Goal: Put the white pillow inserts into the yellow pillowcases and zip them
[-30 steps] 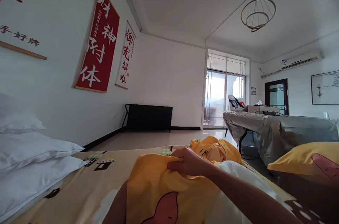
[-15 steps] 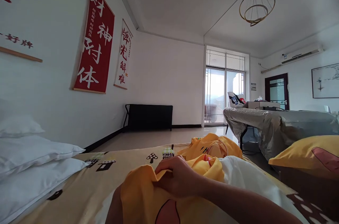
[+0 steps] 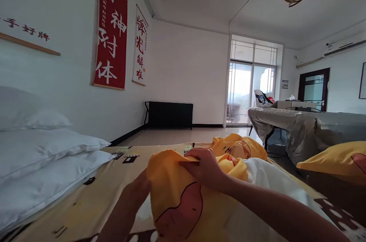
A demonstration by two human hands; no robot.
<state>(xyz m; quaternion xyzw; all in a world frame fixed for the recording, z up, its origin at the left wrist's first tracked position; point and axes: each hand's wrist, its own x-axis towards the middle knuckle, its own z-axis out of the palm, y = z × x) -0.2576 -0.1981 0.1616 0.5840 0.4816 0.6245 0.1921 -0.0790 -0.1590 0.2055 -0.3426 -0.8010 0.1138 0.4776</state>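
Note:
A yellow pillowcase (image 3: 168, 185) with a pink, black-outlined print is bunched up in front of me. My right hand (image 3: 204, 167) pinches its upper edge, thumb and fingers closed on the fabric. At the pillowcase's left side, my left hand (image 3: 138, 188) reaches against and behind the cloth, which hides its fingers. A white pillow or white cloth (image 3: 260, 171) lies just beyond my right forearm. More yellow printed fabric (image 3: 237, 146) is heaped past my hands on the patterned sheet (image 3: 114, 181).
White pillows (image 3: 57, 162) are stacked at the left by the wall. A yellow pillow (image 3: 337, 162) sits at the right. Beyond stand a plastic-covered table (image 3: 286, 118) with things on it and a black folded table or panel (image 3: 170, 115) against the wall.
My view has tilted down and turned left. More of my left hand and forearm shows beside the pillowcase, and more of the pink print is visible. My right hand keeps its pinch.

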